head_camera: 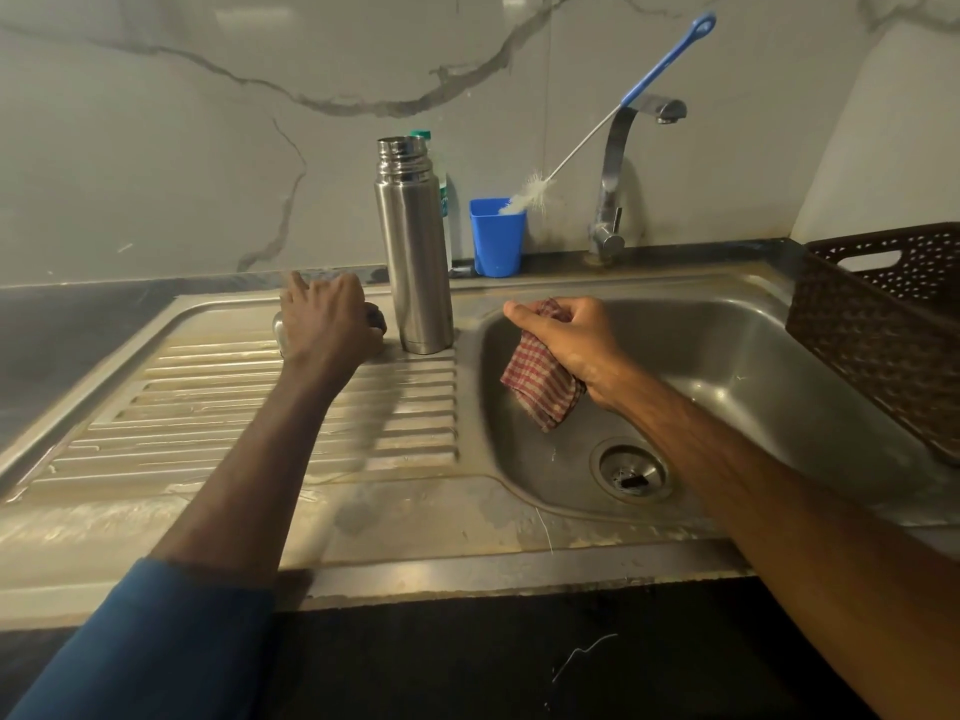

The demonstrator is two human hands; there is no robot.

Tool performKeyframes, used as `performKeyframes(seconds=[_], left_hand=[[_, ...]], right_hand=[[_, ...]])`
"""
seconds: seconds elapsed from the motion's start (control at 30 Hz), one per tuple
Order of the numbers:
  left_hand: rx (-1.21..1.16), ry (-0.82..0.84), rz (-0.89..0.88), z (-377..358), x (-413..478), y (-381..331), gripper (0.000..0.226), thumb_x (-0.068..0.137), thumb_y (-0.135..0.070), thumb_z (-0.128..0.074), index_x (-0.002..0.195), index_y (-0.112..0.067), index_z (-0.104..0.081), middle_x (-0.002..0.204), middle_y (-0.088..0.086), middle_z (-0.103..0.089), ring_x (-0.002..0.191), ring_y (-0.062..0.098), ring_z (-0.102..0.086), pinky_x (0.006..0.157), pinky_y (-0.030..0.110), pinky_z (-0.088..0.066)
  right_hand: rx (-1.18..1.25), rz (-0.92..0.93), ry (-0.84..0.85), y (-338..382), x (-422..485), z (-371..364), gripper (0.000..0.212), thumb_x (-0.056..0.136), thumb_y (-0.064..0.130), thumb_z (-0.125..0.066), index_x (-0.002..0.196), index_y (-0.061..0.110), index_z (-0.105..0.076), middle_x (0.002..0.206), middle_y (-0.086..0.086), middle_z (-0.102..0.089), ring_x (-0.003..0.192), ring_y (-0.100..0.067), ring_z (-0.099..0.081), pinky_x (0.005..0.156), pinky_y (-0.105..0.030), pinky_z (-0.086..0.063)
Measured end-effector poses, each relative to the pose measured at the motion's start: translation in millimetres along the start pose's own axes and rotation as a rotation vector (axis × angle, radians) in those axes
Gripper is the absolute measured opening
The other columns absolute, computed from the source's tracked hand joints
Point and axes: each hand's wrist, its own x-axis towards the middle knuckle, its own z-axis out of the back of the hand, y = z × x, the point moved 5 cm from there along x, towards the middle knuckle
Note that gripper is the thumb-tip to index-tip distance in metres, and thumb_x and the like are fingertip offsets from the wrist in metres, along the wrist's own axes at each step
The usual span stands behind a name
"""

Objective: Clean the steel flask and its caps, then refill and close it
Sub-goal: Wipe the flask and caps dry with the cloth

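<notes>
Standing uncapped and upright on the drainboard (208, 407), the steel flask (415, 252) sits right at the sink basin (753, 366) edge. Left hand (327, 319) is curled over a steel cap (278, 327) just left of the flask. Right hand (566, 345) grips a folded checked cloth (537, 381) over the basin. Blue cup (497, 236) holding a bottle brush (597, 137) stands behind, near the tap (618, 163).

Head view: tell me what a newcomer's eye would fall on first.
The tall steel flask stands upright and uncapped on the drainboard, just left of the sink basin. Beside it the left hand curls over a steel cap, while the right hand grips a red checked cloth over the basin. Behind, a blue-handled brush leans out of a blue cup.
</notes>
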Motion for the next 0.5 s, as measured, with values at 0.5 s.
performKeyframes(seconds=[0.5], left_hand=[[-0.461,0.115,0.038,51,-38,-7,0.047,0.069,-0.035,-0.093,0.108,-0.021,-0.071,0.098,0.007,-0.074,0.094,0.031,-0.068,0.084,0.043,-0.056]], right_hand=[[0.073,-0.105,-0.003,8,-14,36,0.058,0.074,0.059,-0.084,0.103,0.012,-0.066,0.093,-0.007,-0.076,0.076,-0.021,-0.075,0.073,-0.036,-0.064]])
